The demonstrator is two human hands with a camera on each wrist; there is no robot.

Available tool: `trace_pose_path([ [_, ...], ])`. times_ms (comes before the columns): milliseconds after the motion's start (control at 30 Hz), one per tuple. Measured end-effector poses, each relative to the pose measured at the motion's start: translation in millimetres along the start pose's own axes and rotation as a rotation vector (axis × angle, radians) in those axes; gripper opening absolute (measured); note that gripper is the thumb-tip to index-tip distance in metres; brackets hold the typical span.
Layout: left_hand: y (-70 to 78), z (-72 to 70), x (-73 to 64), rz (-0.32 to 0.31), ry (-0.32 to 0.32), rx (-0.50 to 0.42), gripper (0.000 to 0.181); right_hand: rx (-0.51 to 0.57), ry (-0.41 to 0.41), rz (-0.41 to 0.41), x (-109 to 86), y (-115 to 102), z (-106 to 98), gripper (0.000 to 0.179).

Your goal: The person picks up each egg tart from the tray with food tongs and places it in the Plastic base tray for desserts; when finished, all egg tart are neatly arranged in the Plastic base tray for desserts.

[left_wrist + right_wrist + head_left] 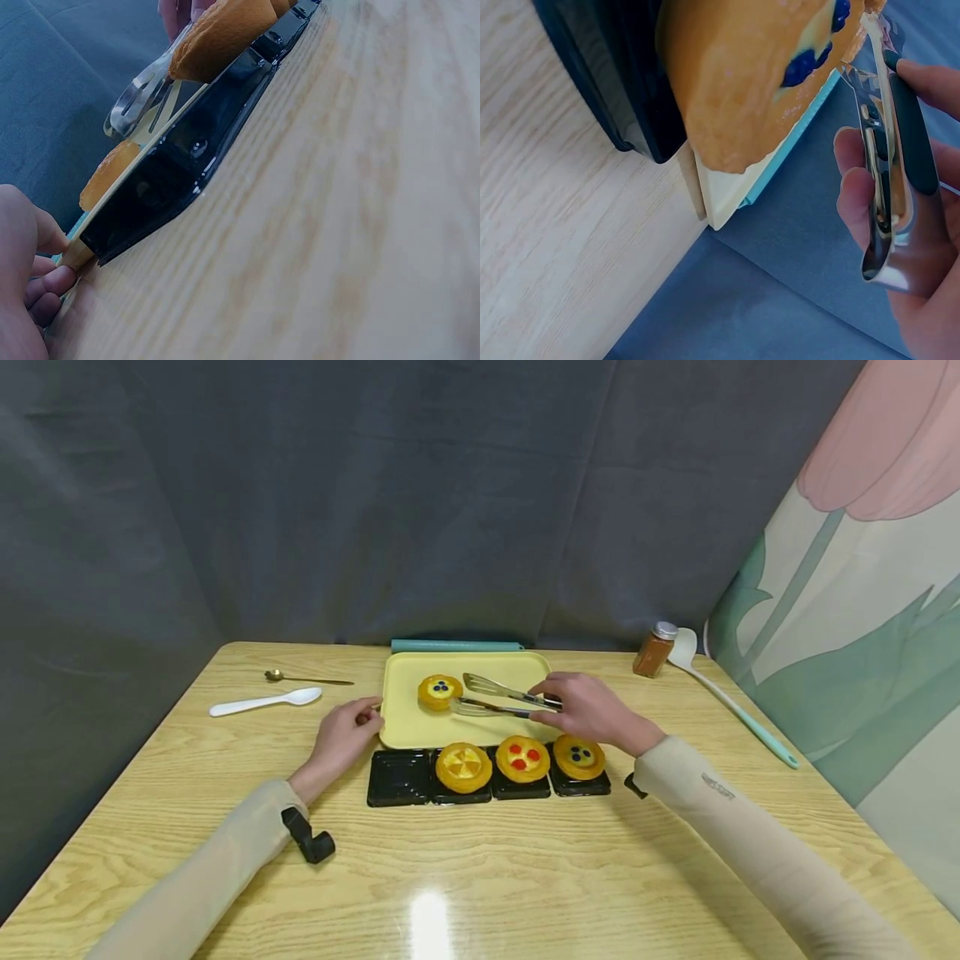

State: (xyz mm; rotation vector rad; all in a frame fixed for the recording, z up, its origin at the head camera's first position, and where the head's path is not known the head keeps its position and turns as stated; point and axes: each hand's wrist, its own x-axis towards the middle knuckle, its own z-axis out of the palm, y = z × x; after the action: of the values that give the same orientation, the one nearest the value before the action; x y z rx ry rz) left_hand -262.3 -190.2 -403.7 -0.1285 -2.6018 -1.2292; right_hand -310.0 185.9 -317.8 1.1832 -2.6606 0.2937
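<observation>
My left hand pinches the left edge of a yellow tray between thumb and fingers. In my right hand I hold metal tongs with dark grips, their two arms spread apart. On the tray lies an egg tart with blueberries; the lower tong tip is at its right side, and I cannot tell whether they touch. In front stands a row of black plastic holders. Three of them carry tarts: a yellow-wedge tart, a red-topped tart and another blueberry tart.
A white spoon and a thin gold spoon lie on the left. Behind the tray is a teal roll. At the right are a spice jar and a long ladle-like utensil with a teal handle. Dark cloth hangs behind.
</observation>
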Motion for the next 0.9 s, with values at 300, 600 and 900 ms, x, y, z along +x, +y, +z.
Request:
trace_pose_path([
  [300,0.4,0.4,0.2,-0.009,-0.002,-0.003,0.043,0.036,-0.019,0.017,7.7,-1.2,2.4,0.036],
  [600,1.1,-0.3,-0.6,-0.007,-0.007,-0.003,0.043,0.085,-0.041,0.025,14.8,-0.1,4.3,0.033],
  [900,1.0,0.6,-0.4,-0.009,0.001,0.002,0.043,0.126,-0.037,0.017,15.2,0.0,7.8,0.028],
])
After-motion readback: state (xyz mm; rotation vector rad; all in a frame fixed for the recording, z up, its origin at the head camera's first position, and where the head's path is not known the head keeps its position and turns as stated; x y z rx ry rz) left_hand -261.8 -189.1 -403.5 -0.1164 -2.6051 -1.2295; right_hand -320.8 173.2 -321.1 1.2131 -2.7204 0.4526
